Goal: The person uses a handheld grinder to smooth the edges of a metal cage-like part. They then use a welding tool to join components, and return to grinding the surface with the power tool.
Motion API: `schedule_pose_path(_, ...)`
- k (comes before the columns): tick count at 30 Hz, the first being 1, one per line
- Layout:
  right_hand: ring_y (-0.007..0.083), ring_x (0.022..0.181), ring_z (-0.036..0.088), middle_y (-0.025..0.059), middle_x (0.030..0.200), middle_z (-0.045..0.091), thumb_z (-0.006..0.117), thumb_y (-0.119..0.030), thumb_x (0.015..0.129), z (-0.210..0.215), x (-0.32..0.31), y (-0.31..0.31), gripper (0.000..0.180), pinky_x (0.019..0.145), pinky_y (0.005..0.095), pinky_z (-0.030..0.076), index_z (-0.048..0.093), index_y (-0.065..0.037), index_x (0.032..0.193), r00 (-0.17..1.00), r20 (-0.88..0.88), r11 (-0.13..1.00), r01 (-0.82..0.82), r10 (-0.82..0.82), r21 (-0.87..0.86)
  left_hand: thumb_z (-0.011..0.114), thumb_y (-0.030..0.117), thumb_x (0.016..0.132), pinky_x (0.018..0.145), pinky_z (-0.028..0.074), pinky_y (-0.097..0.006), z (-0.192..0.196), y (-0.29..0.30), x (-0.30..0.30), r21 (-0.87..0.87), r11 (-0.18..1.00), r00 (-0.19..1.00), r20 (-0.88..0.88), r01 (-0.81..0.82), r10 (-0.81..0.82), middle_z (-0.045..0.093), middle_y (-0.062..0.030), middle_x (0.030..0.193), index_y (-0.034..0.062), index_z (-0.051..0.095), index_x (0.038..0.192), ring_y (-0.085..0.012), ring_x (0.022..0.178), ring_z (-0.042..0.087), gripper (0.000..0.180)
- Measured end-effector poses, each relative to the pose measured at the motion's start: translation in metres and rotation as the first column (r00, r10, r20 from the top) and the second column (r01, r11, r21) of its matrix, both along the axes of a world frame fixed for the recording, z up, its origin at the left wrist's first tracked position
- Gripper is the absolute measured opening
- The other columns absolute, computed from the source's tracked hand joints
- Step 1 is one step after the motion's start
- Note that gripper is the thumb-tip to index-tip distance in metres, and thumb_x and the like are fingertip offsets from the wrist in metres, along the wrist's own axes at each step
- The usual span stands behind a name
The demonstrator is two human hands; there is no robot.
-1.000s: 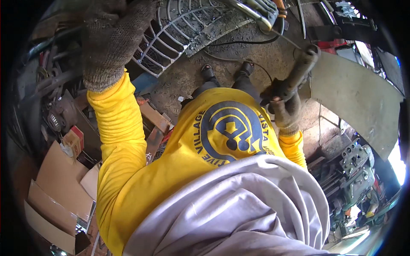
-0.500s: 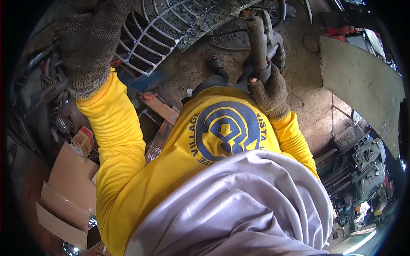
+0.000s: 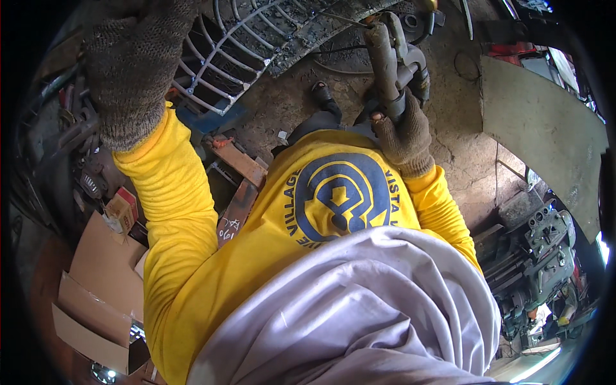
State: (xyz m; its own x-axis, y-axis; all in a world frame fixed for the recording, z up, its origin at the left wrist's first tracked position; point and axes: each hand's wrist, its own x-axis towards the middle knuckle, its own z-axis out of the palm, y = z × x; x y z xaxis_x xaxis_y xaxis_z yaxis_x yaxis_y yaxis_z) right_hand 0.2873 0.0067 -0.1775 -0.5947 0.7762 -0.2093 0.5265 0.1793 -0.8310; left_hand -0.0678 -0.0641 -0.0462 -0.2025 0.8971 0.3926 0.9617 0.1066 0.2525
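The right hand (image 3: 407,138) wears a brown knit glove and is closed around the handle of a grey clamp-type tool (image 3: 385,64). The tool points away from the body, its head near the bench (image 3: 295,54) and beyond the front of the yellow shirt (image 3: 276,218). A thin rod (image 3: 343,18) extends from the tool's tip leftward, overlapping the bench's near edge in this view; contact cannot be determined.

The left hand (image 3: 138,70), also gloved, is raised beside the left side of a curved metal rod frame (image 3: 246,85). Its fingers run into the upper border of the view — whether they are spread or gripping cannot be told.

The rod frame lies at the bench's near left corner. Its lower end appears to project past the near edge, toward the body. Dark debris covers the bench surface beside it.

Brown floor (image 3: 443,122) separates the bench's near edge from the body; its widest exposed span is to the right of the tool, reaching a large grey-green sheet (image 3: 542,128). A cable (image 3: 350,72) curves across the floor just below the bench edge.

Left-side room is narrower — a rust-brown bar (image 3: 240,163) and an open cardboard box (image 3: 102,269) border the left arm. A grey machine (image 3: 548,256) stands at lower right.
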Motion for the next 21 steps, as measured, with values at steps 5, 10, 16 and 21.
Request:
schedule_pose_path(5,0.0425,0.099,0.073,0.0236,0.105,0.073,0.082,-0.032,0.086,-0.005,-0.001,-0.001,0.057,0.084,0.0447,0.057,0.061,-0.002,0.129,1.0,-0.01,0.999,-0.008,0.009,0.042,0.054,0.014,0.109,0.077,0.057,-0.024,0.037,0.017,0.046,0.038,0.998,0.993,0.103,0.056,-0.06,0.07,-0.0091,0.12,-0.001,0.063,0.125,-0.0147,0.103,0.07,0.024)
schedule_pose_path(10,0.0431,0.099,0.073,0.0244,0.105,0.073,0.083,-0.034,0.085,-0.005,-0.002,-0.001,0.058,0.083,0.0451,0.057,0.061,-0.002,0.129,1.0,-0.004,0.999,-0.022,0.022,0.045,0.053,0.008,0.108,0.095,0.06,-0.029,0.003,0.012,0.023,0.3,0.954,0.638,0.734,-0.001,-0.231,0.067,-0.0206,0.118,-0.0137,0.057,0.125,-0.0229,0.109,0.07,0.028)
schedule_pose_path(16,0.0433,0.098,0.073,0.0246,0.106,0.073,0.083,-0.034,0.086,-0.008,-0.003,-0.002,0.06,0.082,0.045,0.057,0.06,-0.001,0.129,0.999,0.001,0.994,-0.039,0.039,0.106,0.053,0.012,0.109,0.096,0.061,-0.031,0.01,0.015,0.023,0.37,0.92,0.396,0.832,0.125,-0.389,0.067,-0.0212,0.116,-0.0134,0.057,0.125,-0.0234,0.107,0.07,0.03)
schedule_pose_path(21,0.0433,0.097,0.073,0.0245,0.105,0.073,0.083,-0.033,0.086,-0.007,-0.005,-0.001,0.059,0.081,0.0448,0.058,0.06,0.0,0.128,0.998,-0.056,0.996,-0.031,0.036,0.081,0.066,0.024,0.105,0.086,0.059,-0.028,0.004,0.014,0.011,0.303,0.943,0.732,0.61,0.137,-0.303,0.071,-0.0129,0.108,-0.0043,0.063,0.122,-0.0177,0.098,0.071,0.033)
